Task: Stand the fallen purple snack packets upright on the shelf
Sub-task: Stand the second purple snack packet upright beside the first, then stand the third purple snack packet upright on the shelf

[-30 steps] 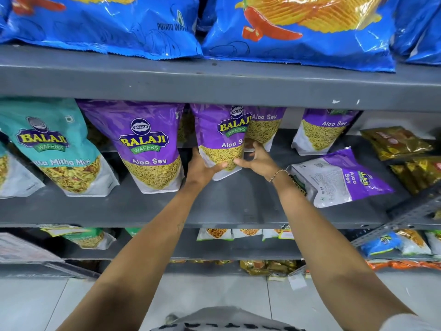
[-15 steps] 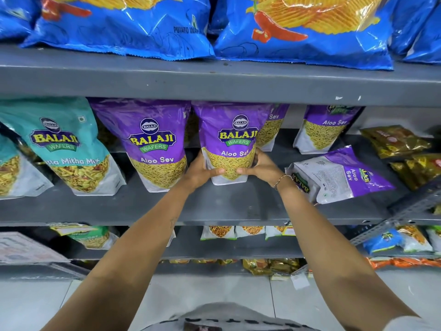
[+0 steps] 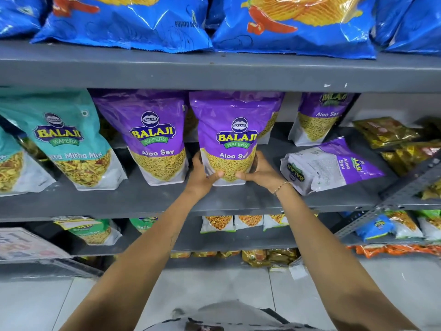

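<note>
Both hands, left hand and right hand, clasp the base of an upright Aloo Sev packet on the grey shelf; beside it, one fallen purple packet remains on its side.

Both bare arms stretched forward and up, left hand and right hand cupped inward facing each other, thumbs pointing toward one another low in front, fingers wrapped round behind, thin bracelet on the right wrist, forearms converging from the lower corners.
</note>
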### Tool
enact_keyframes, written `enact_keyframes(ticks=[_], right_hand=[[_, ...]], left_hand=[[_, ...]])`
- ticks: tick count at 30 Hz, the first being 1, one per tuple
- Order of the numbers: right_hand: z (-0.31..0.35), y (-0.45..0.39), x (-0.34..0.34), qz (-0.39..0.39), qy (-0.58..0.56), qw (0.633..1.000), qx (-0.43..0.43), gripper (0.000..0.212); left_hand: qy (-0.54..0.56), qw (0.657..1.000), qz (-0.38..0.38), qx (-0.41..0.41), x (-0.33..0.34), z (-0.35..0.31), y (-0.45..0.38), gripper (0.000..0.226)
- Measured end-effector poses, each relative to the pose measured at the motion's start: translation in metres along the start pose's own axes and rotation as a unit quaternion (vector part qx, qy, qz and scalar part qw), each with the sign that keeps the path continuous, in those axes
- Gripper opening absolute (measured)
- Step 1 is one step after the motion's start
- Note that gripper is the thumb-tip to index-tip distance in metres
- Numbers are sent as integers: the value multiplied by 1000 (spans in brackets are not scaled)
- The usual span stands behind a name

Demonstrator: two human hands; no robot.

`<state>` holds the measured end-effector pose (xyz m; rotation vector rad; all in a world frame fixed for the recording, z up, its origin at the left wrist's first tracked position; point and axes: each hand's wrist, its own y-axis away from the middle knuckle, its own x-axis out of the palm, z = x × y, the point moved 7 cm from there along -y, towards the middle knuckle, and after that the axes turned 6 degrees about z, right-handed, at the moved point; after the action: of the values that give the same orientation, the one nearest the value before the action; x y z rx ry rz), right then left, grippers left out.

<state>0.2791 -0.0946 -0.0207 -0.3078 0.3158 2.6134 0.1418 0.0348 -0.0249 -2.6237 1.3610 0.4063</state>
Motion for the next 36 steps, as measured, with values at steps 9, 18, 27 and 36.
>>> enact_keyframes(ticks=[9,18,27,36], right_hand=[[2,78,-70,-364,40,926,-87,17],[-61,168,-179,-598,-329,731,7,6],[-91,127,-158,-284,-452,818,216,47],[-85,136,-163,-312,-481,798,184,41]], left_hand=[[-59,981,-104,153,92,-75,47,14],[-144,974,-4,172,179,-138,-54,23],[-370,888,245,-122,245,-99,-110,72],[-193,948,238,-86,236,-108,-99,42]])
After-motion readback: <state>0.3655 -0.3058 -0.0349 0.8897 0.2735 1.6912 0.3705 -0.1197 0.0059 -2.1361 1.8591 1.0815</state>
